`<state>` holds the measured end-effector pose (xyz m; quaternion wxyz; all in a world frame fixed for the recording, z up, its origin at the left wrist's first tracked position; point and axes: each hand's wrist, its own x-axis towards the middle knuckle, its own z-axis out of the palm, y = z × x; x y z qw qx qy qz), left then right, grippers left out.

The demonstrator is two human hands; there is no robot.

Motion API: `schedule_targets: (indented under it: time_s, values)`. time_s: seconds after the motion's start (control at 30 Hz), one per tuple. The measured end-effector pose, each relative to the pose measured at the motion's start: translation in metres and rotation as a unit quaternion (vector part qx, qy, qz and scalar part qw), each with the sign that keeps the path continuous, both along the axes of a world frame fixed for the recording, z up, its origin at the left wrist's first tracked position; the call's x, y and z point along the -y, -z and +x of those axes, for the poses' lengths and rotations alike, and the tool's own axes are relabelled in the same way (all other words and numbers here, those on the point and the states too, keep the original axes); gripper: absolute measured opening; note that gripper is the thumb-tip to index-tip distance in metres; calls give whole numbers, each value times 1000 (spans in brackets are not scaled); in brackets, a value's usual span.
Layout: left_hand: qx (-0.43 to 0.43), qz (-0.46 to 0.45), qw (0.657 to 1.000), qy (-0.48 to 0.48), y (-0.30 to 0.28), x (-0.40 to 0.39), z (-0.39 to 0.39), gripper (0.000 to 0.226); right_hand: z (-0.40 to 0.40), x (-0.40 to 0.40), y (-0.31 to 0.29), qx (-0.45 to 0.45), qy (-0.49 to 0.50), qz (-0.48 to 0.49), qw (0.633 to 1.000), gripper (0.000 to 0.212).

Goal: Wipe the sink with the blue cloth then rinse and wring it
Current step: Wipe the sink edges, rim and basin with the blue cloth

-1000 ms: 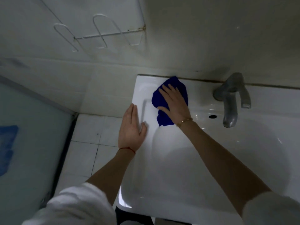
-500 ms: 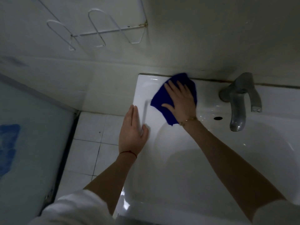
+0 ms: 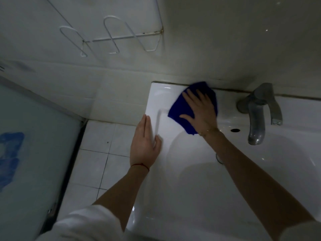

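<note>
A blue cloth (image 3: 178, 108) lies on the back left deck of the white sink (image 3: 191, 197), close to the wall. My right hand (image 3: 199, 108) presses flat on the cloth with its fingers spread and straight. Flat on the sink's left rim rests my left hand (image 3: 144, 145), fingers together and holding nothing. A grey metal tap (image 3: 257, 115) stands at the back of the sink, to the right of the cloth, with its spout over the basin.
A white wire rack (image 3: 112, 39) hangs on the wall above the sink's left corner. White floor tiles (image 3: 97, 153) lie left of the sink. A pale panel with a blue patch (image 3: 26, 153) stands at the far left. An overflow hole (image 3: 234, 130) sits beside the tap.
My right hand has slid the cloth away from me and to the right along the back deck, toward the wall and the tap. My left hand has stayed on the rim.
</note>
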<state>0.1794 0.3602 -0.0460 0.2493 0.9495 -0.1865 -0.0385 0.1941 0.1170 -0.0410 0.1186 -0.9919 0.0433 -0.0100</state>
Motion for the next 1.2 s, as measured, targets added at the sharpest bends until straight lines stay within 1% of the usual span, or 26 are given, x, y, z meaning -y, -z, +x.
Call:
schedule_targets:
  time_s: [0.1, 0.2, 0.27, 0.33, 0.4, 0.47, 0.5, 0.57, 0.7, 0.8, 0.87, 0.93, 1.0, 1.07, 1.13, 1.2]
  values:
    - [7, 0, 1000, 3, 0, 0, -1, 70, 28, -26, -5, -15, -77, 9, 997, 74]
    - [6, 3, 1000, 3, 2, -1, 1, 70, 25, -19, -4, -20, -108, 20, 994, 72]
    - [2, 0, 1000, 3, 1, -2, 2, 71, 3, 4, 0, -1, -66, 18, 998, 70]
    - [4, -1, 1000, 5, 1, -2, 2, 71, -25, 31, 5, 25, 12, 15, 1000, 69]
    - [6, -5, 1000, 8, 1, -2, 2, 70, -44, 46, 9, 26, 73, 17, 997, 72]
    - [8, -3, 1000, 8, 1, -2, 2, 70, -43, 45, 9, 10, 94, 8, 996, 76]
    - [7, 1, 1000, 9, 1, -2, 2, 71, -37, 39, 8, 2, 89, -1, 996, 77]
    - [3, 7, 1000, 9, 2, -1, 1, 72, -19, 20, 3, -5, 45, -16, 999, 75]
    - [3, 11, 1000, 4, 2, -1, 0, 72, 26, -26, -5, -21, -65, 4, 998, 74]
    - [4, 9, 1000, 2, 1, -1, 1, 72, 29, -28, -4, -22, -93, 20, 995, 72]
    - [2, 10, 1000, 3, 1, -2, 1, 73, 7, -3, -1, -3, -70, 22, 997, 69]
    - [6, 9, 1000, 5, 1, -3, 2, 73, -21, 30, 2, 16, -1, 13, 1000, 70]
    - [4, 6, 1000, 5, 2, -3, 2, 73, -42, 51, 4, 13, 59, 22, 998, 75]
    - [2, 6, 1000, 5, 1, -2, 2, 73, -44, 53, 5, 0, 93, 17, 996, 80]
    - [1, 12, 1000, 6, 2, -1, 2, 73, -35, 41, 5, -13, 101, 1, 995, 83]
    - [0, 19, 1000, 7, 1, 0, 1, 73, -21, 25, 2, -13, 71, -2, 997, 81]
